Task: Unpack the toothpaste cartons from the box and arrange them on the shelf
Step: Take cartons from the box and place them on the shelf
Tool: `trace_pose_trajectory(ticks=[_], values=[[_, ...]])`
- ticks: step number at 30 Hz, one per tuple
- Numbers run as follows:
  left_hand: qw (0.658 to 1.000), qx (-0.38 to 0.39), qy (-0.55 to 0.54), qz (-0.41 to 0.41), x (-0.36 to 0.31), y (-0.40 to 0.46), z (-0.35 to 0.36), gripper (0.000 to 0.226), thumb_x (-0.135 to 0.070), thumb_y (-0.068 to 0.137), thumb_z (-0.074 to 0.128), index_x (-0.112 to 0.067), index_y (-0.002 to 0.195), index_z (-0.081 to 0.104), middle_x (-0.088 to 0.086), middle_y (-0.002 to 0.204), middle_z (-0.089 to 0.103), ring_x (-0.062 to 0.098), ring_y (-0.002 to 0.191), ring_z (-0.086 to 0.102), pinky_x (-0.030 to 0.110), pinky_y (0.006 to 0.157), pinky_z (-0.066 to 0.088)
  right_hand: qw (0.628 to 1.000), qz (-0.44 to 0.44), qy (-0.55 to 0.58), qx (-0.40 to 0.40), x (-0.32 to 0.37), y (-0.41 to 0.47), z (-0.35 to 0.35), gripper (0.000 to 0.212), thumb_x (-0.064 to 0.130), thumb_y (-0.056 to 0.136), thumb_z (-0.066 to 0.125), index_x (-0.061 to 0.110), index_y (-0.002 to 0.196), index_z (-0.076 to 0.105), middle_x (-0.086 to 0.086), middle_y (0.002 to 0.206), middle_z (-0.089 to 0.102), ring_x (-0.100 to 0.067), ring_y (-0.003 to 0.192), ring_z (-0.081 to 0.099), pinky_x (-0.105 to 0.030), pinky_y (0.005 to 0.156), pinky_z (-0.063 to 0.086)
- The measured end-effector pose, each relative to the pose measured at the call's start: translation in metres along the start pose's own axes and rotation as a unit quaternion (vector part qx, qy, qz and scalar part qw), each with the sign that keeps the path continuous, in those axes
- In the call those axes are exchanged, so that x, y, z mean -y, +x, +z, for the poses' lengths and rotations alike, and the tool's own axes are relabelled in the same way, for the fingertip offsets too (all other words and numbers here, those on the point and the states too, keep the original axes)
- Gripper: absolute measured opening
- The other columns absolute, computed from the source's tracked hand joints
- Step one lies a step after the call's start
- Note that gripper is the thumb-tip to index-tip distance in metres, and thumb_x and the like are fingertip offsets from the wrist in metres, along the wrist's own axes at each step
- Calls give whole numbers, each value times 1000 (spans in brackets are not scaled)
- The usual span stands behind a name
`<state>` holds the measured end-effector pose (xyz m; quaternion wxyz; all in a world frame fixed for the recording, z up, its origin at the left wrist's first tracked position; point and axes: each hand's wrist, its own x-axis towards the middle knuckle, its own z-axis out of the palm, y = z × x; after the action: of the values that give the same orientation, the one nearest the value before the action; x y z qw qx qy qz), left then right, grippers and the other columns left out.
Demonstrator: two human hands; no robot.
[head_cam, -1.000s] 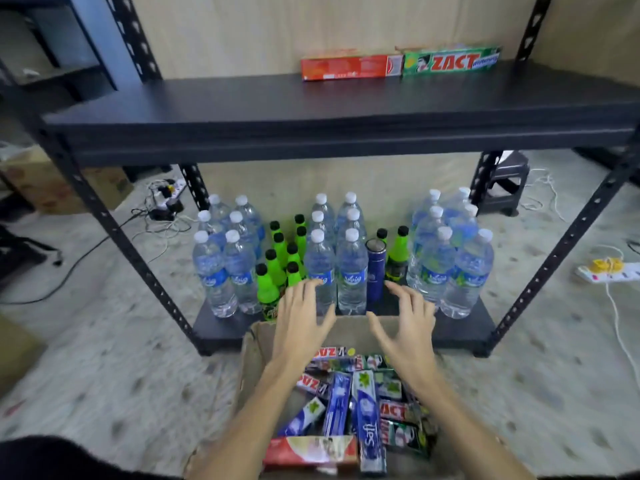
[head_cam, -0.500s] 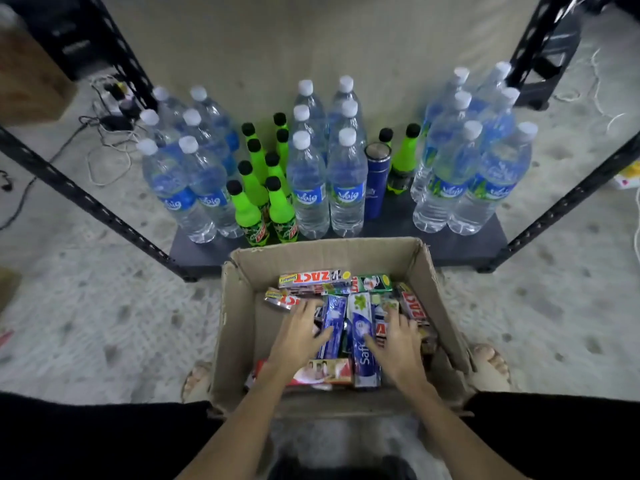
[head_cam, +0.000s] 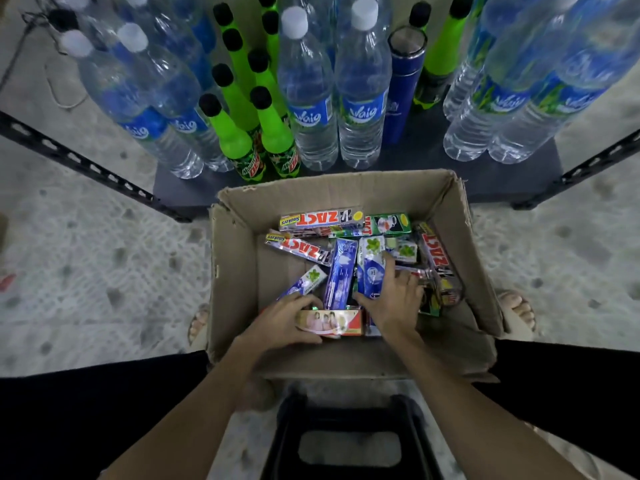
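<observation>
An open cardboard box (head_cam: 235, 271) on the floor holds several toothpaste cartons lying loose. Both of my hands are down inside it. My left hand (head_cam: 280, 323) grips a red and cream carton (head_cam: 332, 322) lying crosswise at the near end. My right hand (head_cam: 391, 299) curls its fingers round a blue and white carton (head_cam: 371, 268) that points away from me. Silver ZACT cartons (head_cam: 320, 218) and a green carton (head_cam: 389, 224) lie at the far end. The shelf's upper board is out of view.
The black bottom shelf (head_cam: 419, 147) just past the box is crowded with water bottles (head_cam: 311, 98), green soda bottles (head_cam: 277, 133) and a blue flask (head_cam: 401, 84). Slanted black shelf posts (head_cam: 79, 164) flank it. A black stool (head_cam: 349, 441) stands between my legs.
My view has dropped from the upper shelf down into the box. Both hands went from hovering open over the cartons to closing on one carton each.
</observation>
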<state>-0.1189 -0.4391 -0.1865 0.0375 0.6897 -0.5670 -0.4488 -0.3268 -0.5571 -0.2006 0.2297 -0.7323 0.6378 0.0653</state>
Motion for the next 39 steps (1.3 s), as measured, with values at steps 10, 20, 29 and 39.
trace_pose_trajectory(ticks=[10, 20, 29, 39], values=[[997, -76, -5, 10, -3, -6, -2, 56, -49, 72, 81, -38, 120, 55, -15, 120, 61, 7, 105, 61, 36, 85, 54, 987, -22, 155, -27, -11, -2, -2, 94, 29, 76, 84, 26, 153, 29, -13, 124, 58, -31, 117, 53, -46, 103, 39], [980, -197, 8, 40, -31, -23, -37, 56, -48, 75, 80, -37, 127, 61, -17, 117, 53, 7, 105, 63, 22, 87, 47, 961, -135, 227, -81, -8, 3, -66, 82, 20, 74, 79, 32, 148, 45, -5, 120, 58, -26, 112, 48, -44, 98, 35], [928, -340, 107, 113, -95, -54, -115, 58, -57, 81, 65, -37, 135, 60, -18, 121, 55, 11, 108, 60, 34, 89, 44, 927, -239, 241, -160, 2, -17, -179, 72, 33, 67, 69, 27, 138, 59, 0, 117, 64, -23, 110, 55, -39, 96, 41], [856, -435, 215, 180, -195, -120, -231, 64, -60, 87, 50, -25, 140, 58, -15, 111, 64, 4, 89, 64, 21, 67, 51, 901, -335, 208, -180, 17, -53, -336, 67, 24, 73, 77, 38, 136, 59, 12, 121, 64, -7, 110, 53, -4, 90, 33]])
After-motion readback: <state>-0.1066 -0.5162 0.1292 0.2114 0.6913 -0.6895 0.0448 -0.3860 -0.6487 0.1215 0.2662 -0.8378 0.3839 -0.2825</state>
